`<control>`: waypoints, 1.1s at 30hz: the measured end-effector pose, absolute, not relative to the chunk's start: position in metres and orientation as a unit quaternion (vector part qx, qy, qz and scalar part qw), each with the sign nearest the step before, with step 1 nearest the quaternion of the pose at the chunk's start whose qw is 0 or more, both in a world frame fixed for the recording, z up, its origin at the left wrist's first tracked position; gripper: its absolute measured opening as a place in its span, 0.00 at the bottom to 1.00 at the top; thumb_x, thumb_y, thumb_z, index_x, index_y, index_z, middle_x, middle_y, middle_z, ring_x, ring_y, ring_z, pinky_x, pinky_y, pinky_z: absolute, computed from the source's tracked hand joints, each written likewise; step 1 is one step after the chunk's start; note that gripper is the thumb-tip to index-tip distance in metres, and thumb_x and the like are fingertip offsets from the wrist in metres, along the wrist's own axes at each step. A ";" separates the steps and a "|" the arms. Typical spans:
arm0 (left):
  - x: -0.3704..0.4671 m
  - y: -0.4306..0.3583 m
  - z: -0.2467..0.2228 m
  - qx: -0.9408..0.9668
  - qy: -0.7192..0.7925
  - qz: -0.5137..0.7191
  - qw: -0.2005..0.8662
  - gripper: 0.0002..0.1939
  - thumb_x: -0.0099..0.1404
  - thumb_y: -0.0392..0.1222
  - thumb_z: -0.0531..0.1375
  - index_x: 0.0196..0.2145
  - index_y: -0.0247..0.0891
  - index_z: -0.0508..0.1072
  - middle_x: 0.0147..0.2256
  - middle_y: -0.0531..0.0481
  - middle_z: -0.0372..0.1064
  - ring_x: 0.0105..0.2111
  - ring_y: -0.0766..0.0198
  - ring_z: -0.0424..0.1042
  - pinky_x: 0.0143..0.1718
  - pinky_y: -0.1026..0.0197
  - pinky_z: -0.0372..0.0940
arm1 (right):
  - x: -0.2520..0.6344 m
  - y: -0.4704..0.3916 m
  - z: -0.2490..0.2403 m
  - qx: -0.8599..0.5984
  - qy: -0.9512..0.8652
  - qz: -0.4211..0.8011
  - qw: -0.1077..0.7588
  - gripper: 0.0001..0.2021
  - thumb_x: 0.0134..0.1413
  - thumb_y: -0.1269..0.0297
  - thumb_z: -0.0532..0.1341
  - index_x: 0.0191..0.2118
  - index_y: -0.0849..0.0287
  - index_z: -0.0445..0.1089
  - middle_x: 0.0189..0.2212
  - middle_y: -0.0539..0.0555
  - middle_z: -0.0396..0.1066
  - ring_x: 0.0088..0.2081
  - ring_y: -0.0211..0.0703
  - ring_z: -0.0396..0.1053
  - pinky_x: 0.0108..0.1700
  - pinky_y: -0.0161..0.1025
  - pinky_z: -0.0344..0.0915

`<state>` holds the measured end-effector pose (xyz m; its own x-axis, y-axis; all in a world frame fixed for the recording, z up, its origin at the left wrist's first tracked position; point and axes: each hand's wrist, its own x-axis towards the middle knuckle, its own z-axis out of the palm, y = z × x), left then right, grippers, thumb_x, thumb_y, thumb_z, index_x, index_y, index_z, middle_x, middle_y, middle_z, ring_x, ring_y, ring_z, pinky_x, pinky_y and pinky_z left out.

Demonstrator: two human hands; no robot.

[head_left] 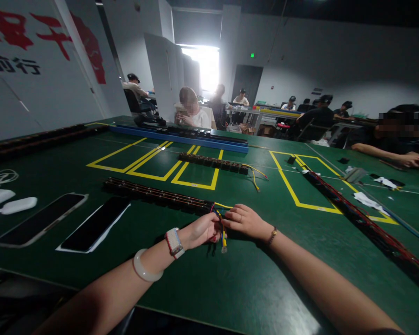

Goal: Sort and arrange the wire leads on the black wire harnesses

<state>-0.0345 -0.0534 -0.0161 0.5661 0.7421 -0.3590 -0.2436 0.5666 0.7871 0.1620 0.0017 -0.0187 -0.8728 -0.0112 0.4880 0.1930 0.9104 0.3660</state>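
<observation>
A long black wired strip lies on the green table, with coloured wires coming out of its right end. My left hand is closed round these wires just below that end. Yellow and blue wires with a clear-tipped connector hang out past its fingers. From the right, my right hand touches the wires beside the left one, its fingers bent together and its palm down. A second, shorter black strip with loose yellow and red wire ends lies farther back.
Two dark flat panels and white cases lie at the left. A blue channel crosses the back. Red-wired bundles run down the right side, near scraps of white paper. Other people sit beyond, one at the right edge.
</observation>
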 end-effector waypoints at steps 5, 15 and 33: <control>-0.035 -0.057 -0.012 0.384 0.377 0.303 0.787 0.10 0.63 0.42 0.50 0.32 0.32 0.65 0.25 0.47 0.67 0.19 0.71 0.61 0.22 0.67 0.52 | 0.150 0.002 -0.017 -0.103 -0.930 -0.043 0.350 0.09 0.62 0.69 0.53 0.47 0.58 0.65 0.45 0.57 0.71 0.47 0.42 0.68 0.49 0.43 0.65; -0.035 -0.054 -0.024 0.408 0.385 0.322 0.763 0.06 0.60 0.36 0.52 0.36 0.33 0.64 0.27 0.46 0.71 0.19 0.72 0.63 0.22 0.67 0.54 | 0.091 0.001 0.013 -0.267 -0.892 0.047 0.362 0.07 0.61 0.65 0.56 0.40 0.58 0.71 0.34 0.54 0.73 0.37 0.42 0.66 0.41 0.39 0.62; -0.034 -0.060 -0.012 0.441 0.399 0.319 0.738 0.05 0.64 0.38 0.52 0.37 0.34 0.62 0.28 0.48 0.70 0.21 0.71 0.65 0.23 0.67 0.56 | 0.100 0.006 0.015 -0.342 -0.895 0.016 0.285 0.12 0.63 0.61 0.54 0.46 0.57 0.70 0.38 0.55 0.71 0.39 0.43 0.65 0.42 0.39 0.59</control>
